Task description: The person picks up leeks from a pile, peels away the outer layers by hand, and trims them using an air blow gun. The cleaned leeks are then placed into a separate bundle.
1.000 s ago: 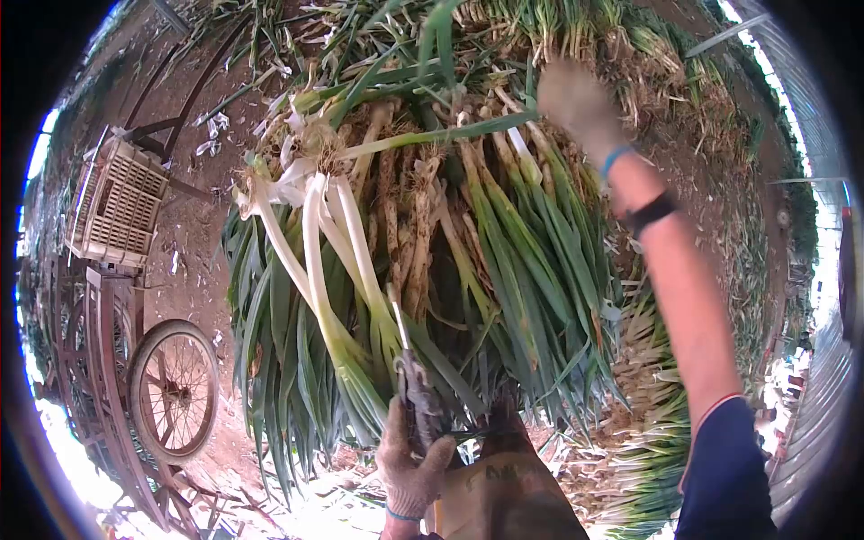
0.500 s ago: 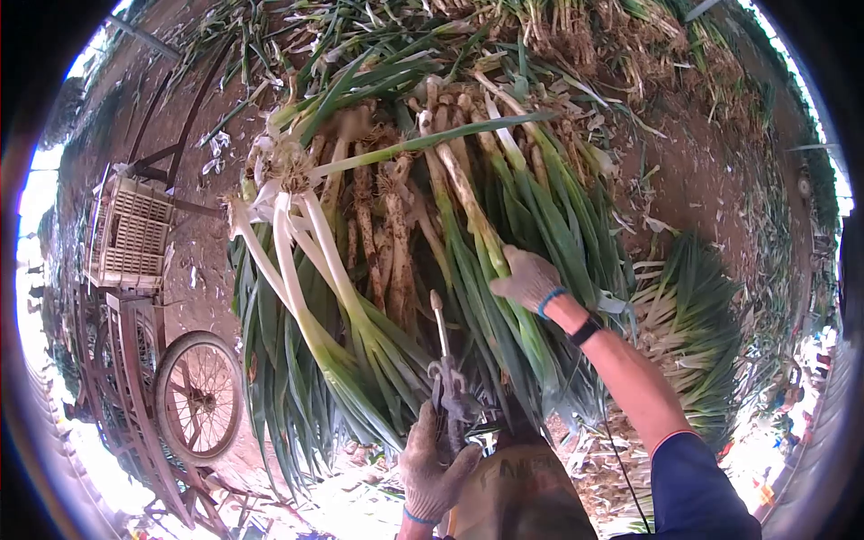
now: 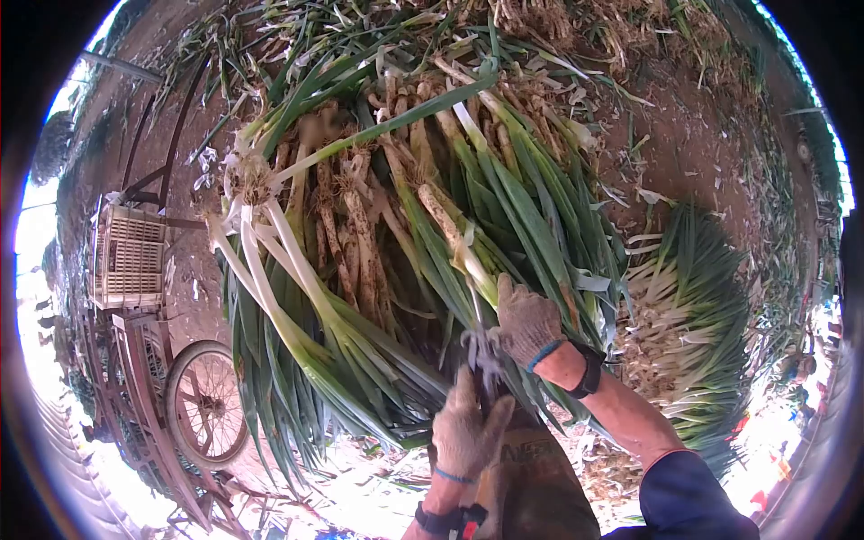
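My right hand (image 3: 529, 322), in a knitted glove, is closed around the green part of a long green onion (image 3: 439, 209). The onion's soil-stained root end points up and left, and loose white skin hangs from its shaft. Close below, my gloved left hand (image 3: 468, 427) grips a blow gun (image 3: 486, 353) with a thin nozzle and grey material wrapped round it; its handle is mostly hidden. The nozzle tip lies against or just beside the onion's shaft. To the left, several cleaned white-shafted onions (image 3: 288, 261) rest across soil-covered ones (image 3: 362, 216).
A pile of cleaned green onions (image 3: 684, 315) lies at the right. On the left stand a slatted crate (image 3: 130, 256) and a cart with a spoked wheel (image 3: 207, 403). Leaf scraps and more onions (image 3: 621, 36) cover the ground at the back.
My right hand has pulled the green onion down toward me. My left hand has moved up and right, bringing the blow gun's nozzle to the shaft, where skin now hangs loose.
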`<state>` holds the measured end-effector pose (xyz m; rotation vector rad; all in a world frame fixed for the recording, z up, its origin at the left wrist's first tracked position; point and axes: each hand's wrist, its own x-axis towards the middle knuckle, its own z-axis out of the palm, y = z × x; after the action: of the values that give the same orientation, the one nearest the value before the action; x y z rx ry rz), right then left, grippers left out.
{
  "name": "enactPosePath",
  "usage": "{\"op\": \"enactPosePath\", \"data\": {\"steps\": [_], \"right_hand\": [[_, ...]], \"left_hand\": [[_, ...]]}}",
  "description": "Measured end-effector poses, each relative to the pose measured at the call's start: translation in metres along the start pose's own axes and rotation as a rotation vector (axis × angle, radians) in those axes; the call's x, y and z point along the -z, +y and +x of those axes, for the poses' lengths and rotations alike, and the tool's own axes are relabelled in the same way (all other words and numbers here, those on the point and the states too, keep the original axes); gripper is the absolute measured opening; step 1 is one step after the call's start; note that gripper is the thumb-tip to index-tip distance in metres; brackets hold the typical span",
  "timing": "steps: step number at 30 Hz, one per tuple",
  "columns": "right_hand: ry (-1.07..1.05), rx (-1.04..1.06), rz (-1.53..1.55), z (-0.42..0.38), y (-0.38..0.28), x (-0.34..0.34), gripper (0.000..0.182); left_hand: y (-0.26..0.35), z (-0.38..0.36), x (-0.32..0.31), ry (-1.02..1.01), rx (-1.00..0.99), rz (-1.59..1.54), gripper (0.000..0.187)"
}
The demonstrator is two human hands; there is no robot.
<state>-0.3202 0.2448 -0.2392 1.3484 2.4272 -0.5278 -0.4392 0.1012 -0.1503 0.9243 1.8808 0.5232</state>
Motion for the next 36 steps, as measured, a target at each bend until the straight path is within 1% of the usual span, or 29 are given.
{"op": "enactPosePath", "data": {"steps": [3,6,7,9,10,11,12,13,15,16,19,21,22,23,25,26,28,30,33,34,36], "right_hand": [[-0.038,0.010,0.020,-0.004,0.010,-0.002,0.055],[-0.039,0.034,0.116,-0.004,0.025,0.001,0.039],[-0.032,0.041,0.160,-0.004,0.031,0.002,0.034],[0.054,0.081,0.109,-0.007,0.041,0.000,0.029],[0.098,0.101,0.087,-0.007,0.044,-0.002,0.027],[0.067,0.082,0.097,-0.006,0.045,-0.004,0.028],[0.033,0.062,0.107,-0.006,0.046,-0.007,0.029],[-0.003,0.042,0.116,-0.006,0.047,-0.009,0.030],[-0.028,0.004,0.155,-0.008,0.054,-0.005,0.031],[-0.043,-0.016,0.175,-0.011,0.057,-0.003,0.032],[-0.132,0.019,0.211,-0.028,0.061,0.009,0.033],[-0.260,-0.010,0.293,-0.037,0.059,0.018,0.044],[-0.307,-0.019,0.328,-0.041,0.059,0.024,0.048],[-0.352,-0.025,0.364,-0.044,0.059,0.026,0.051],[-0.275,0.103,0.432,-0.043,0.069,-0.004,0.064],[-0.275,0.098,0.465,-0.046,0.076,-0.012,0.066],[-0.333,0.059,0.543,-0.045,0.074,-0.009,0.071],[-0.443,-0.012,0.626,-0.040,0.071,-0.004,0.075],[-0.493,-0.086,0.743,-0.039,0.066,0.002,0.082],[-0.387,-0.076,0.797,-0.041,0.064,0.008,0.087],[-0.173,-0.049,0.906,-0.049,0.058,0.026,0.096]], "left_hand": [[0.009,0.051,0.007,0.077,-0.055,-0.004,0.045],[0.012,0.085,0.015,0.110,0.035,-0.009,0.037],[0.010,0.083,0.018,0.155,-0.001,0.065,0.037],[0.012,0.060,0.023,0.060,-0.006,-0.051,0.041],[0.020,0.041,0.025,0.029,-0.006,-0.050,0.044],[0.024,0.020,0.022,-0.002,-0.007,-0.050,0.047],[0.014,0.000,0.014,-0.051,-0.018,0.018,0.061],[0.017,-0.019,0.013,-0.093,-0.018,0.019,0.073],[0.010,-0.044,0.009,-0.125,-0.009,0.119,0.082],[0.006,-0.044,0.007,-0.107,-0.018,0.105,0.080],[0.004,-0.029,0.009,-0.065,-0.024,0.068,0.070],[0.015,-0.004,0.014,-0.071,0.000,0.055,0.062],[0.021,0.010,0.014,-0.057,0.017,0.075,0.051],[0.023,0.023,0.015,-0.029,0.012,0.103,0.051],[0.023,0.044,0.013,0.022,-0.005,0.155,0.050],[0.024,0.050,0.011,0.054,-0.035,0.185,0.049],[0.032,0.056,0.014,-0.020,-0.038,0.253,0.050],[0.034,0.063,0.016,-0.074,-0.030,0.322,0.050],[0.024,0.074,0.023,-0.016,-0.038,0.113,0.046],[0.040,0.071,0.039,-0.147,0.151,-0.099,0.042],[0.033,0.048,0.046,-0.115,0.054,-0.239,0.044]]}}
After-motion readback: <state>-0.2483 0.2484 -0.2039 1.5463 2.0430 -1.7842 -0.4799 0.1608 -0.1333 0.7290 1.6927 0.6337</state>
